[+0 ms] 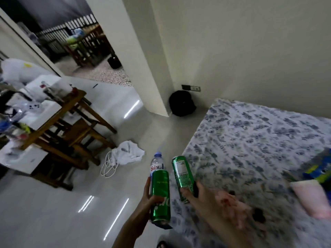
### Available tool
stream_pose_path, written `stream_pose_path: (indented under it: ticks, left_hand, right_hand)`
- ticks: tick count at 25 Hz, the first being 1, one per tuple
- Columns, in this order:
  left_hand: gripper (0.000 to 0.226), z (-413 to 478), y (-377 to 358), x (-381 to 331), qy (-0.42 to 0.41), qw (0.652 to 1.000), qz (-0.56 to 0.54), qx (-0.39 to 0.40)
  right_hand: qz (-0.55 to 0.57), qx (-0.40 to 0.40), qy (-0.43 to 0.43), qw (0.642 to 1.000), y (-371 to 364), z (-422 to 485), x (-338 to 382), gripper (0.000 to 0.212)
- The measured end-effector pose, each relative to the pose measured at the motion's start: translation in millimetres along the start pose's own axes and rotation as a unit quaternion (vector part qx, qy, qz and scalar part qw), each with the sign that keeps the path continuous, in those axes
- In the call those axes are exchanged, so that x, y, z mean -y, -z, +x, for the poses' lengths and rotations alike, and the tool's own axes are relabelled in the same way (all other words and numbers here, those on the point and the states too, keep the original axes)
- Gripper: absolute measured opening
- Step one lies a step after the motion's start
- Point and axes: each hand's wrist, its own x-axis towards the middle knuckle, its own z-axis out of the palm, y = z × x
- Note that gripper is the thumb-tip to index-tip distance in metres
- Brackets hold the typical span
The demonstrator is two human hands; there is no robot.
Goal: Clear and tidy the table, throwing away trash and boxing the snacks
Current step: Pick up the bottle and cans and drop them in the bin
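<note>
My left hand (146,197) is wrapped around a green soda can (160,192) and a clear plastic water bottle (156,164) pressed behind it, both upright over the floor. My right hand (206,199) grips a second green can (182,178), tilted slightly left, just over the edge of the mattress. The wooden table (59,111) stands at the left, cluttered with white bags, wrappers and bottles, well away from both hands.
A mattress with a blue floral sheet (250,140) fills the right, with a blue snack pack (318,170) and a pink pillow (311,197) on it. On the floor lie a white plastic bag (129,154) and a coiled white cable (109,166). A black bag (181,103) sits by the wall corner.
</note>
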Motion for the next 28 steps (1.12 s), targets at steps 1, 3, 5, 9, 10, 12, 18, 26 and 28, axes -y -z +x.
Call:
stream_pose_path:
  ticks: [1, 3, 5, 9, 10, 12, 18, 26, 28]
  left_hand:
    - [0.104, 4.1, 18.0, 4.6, 0.001, 1.0, -0.01, -0.003]
    - [0.107, 17.1, 61.8, 17.5, 0.002, 1.0, -0.03, 0.003]
    - [0.114, 29.8, 104.2, 28.4, 0.015, 0.998, -0.055, 0.022]
    - [0.1, 51.4, 162.7, 49.2, 0.025, 0.993, -0.097, 0.065]
    - [0.095, 54.5, 171.9, 50.8, 0.028, 0.991, -0.107, 0.072]
    - [0.086, 66.2, 194.5, 63.2, 0.043, 0.987, -0.133, 0.083]
    - [0.077, 134.2, 233.9, 128.7, 0.157, 0.968, -0.181, 0.07]
    - [0.061, 294.0, 233.3, 268.0, 0.329, 0.921, -0.182, 0.098]
    - [0.049, 325.9, 218.3, 292.1, 0.33, 0.924, -0.18, 0.075]
  right_hand:
    - [-0.005, 0.005, -0.009, 1.0, -18.0, 3.9, 4.7, 0.043]
    - [-0.018, 0.015, -0.028, 0.999, -58.1, 15.1, 15.2, 0.042]
    - [-0.025, 0.02, -0.05, 0.998, -96.0, 24.2, 24.9, 0.039]
    - [-0.066, 0.026, -0.09, 0.993, -167.1, 48.2, 27.4, 0.039]
    - [-0.078, 0.032, -0.098, 0.992, -181.2, 52.4, 26.3, 0.038]
    - [-0.096, 0.052, -0.128, 0.986, -213.5, 64.5, 25.2, 0.034]
    - [-0.155, 0.057, -0.197, 0.966, -289.4, 132.7, -20.0, 0.032]
    - [-0.185, -0.007, -0.393, 0.901, -351.3, 268.0, -197.5, 0.05]
    - [-0.191, -0.021, -0.422, 0.886, -345.1, 287.0, -235.5, 0.051]
